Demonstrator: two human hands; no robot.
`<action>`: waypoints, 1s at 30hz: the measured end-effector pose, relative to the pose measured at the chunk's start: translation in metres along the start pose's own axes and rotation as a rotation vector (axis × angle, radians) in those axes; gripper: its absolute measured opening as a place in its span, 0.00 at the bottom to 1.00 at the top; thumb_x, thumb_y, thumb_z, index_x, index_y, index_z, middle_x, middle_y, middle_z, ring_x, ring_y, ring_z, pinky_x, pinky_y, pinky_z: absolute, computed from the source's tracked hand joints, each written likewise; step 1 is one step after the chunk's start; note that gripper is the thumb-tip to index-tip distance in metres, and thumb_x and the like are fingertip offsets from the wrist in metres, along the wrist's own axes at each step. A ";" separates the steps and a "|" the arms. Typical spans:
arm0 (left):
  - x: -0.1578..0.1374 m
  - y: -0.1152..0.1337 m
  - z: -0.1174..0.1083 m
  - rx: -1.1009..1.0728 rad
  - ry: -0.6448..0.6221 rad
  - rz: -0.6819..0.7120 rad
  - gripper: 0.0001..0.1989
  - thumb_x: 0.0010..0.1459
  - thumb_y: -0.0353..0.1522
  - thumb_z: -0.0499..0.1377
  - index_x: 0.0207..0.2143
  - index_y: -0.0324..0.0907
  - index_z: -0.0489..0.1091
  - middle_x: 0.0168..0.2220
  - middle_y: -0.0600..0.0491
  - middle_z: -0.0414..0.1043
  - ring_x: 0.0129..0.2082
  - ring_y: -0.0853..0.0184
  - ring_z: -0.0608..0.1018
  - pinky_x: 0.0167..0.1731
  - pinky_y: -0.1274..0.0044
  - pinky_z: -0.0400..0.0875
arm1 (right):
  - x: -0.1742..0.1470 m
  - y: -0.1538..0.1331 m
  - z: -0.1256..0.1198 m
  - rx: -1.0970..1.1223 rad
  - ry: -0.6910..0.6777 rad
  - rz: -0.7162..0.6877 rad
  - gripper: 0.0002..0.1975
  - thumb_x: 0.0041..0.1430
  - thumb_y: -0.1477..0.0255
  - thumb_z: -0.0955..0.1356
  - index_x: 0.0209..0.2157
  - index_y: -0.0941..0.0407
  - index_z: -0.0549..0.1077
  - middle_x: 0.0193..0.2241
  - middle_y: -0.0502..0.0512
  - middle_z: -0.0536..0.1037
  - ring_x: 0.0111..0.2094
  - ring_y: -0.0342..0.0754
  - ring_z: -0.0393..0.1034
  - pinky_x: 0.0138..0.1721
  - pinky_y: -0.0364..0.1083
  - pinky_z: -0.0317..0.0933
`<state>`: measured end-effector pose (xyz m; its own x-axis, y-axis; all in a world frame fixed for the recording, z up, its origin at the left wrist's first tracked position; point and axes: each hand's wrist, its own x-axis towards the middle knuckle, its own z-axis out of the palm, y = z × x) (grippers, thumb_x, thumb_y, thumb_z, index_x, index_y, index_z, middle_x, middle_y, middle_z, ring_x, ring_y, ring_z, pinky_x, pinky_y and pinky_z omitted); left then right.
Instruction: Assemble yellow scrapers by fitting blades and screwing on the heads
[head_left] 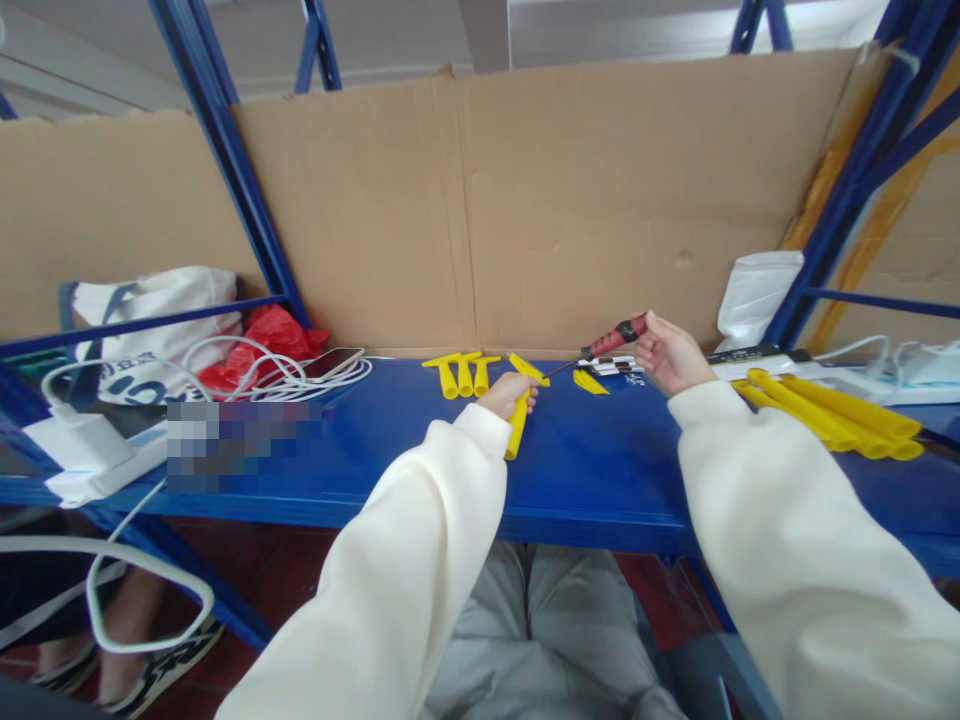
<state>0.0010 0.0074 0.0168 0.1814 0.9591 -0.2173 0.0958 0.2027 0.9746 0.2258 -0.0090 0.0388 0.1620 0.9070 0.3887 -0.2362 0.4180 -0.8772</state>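
My left hand (510, 394) is closed around a yellow T-shaped plastic piece (516, 435), its round tube pointing down toward the bench's front edge. In my right hand (673, 354) is the end of the red and black handle of a screwdriver (616, 338). The thin shaft slants left and down, its tip meeting the crosspiece of the yellow part by my left fingers; the exact contact is too small to make out. Left of that hand, similar yellow T-shaped pieces (465, 377) lie in a row. Small flat yellow pieces (589, 382) rest between my hands.
Several yellow tubes (832, 415) lie at the right on the blue bench (405, 440). A cardboard wall (585, 200) closes off the back. At left are white cables (292, 375), a red plastic bag (262, 340), a charger (79, 445) and a cloth bag (165, 310). Another person's foot (165, 670) shows below.
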 end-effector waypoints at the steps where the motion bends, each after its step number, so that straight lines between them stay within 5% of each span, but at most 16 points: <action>1: 0.000 0.000 0.000 -0.001 0.003 0.000 0.09 0.62 0.21 0.51 0.28 0.38 0.62 0.14 0.61 0.55 0.12 0.77 0.58 0.14 0.83 0.52 | -0.001 -0.001 0.000 0.002 -0.001 0.000 0.17 0.48 0.60 0.75 0.27 0.54 0.65 0.14 0.42 0.61 0.14 0.37 0.53 0.12 0.37 0.48; 12: 0.002 -0.002 0.001 -0.016 0.008 0.005 0.10 0.61 0.22 0.53 0.26 0.38 0.63 0.15 0.60 0.56 0.12 0.77 0.59 0.15 0.83 0.52 | 0.003 0.001 -0.004 0.029 0.045 0.046 0.23 0.43 0.59 0.76 0.22 0.53 0.59 0.13 0.41 0.57 0.13 0.37 0.51 0.11 0.38 0.47; 17: 0.005 -0.004 0.000 -0.009 0.012 0.022 0.10 0.61 0.21 0.52 0.27 0.38 0.64 0.15 0.61 0.56 0.12 0.76 0.59 0.15 0.82 0.52 | 0.004 0.002 -0.005 0.005 0.039 0.041 0.19 0.45 0.56 0.74 0.24 0.54 0.65 0.10 0.40 0.53 0.11 0.37 0.47 0.11 0.39 0.44; 24: 0.005 -0.004 0.000 -0.025 0.025 0.019 0.10 0.60 0.22 0.53 0.26 0.38 0.62 0.15 0.61 0.56 0.12 0.77 0.58 0.14 0.83 0.51 | -0.003 -0.001 0.001 -0.002 0.015 -0.041 0.19 0.47 0.58 0.74 0.24 0.54 0.64 0.17 0.44 0.65 0.14 0.36 0.55 0.13 0.38 0.49; 30: 0.005 -0.003 0.001 -0.044 0.024 0.007 0.09 0.59 0.22 0.55 0.26 0.38 0.63 0.15 0.61 0.56 0.11 0.77 0.58 0.13 0.83 0.52 | 0.002 0.003 -0.002 -0.009 0.040 -0.059 0.24 0.43 0.56 0.76 0.23 0.54 0.60 0.15 0.42 0.61 0.14 0.36 0.53 0.12 0.38 0.46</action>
<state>0.0025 0.0109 0.0124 0.1579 0.9650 -0.2095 0.0514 0.2038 0.9777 0.2279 -0.0059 0.0366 0.2133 0.8780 0.4285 -0.2165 0.4702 -0.8556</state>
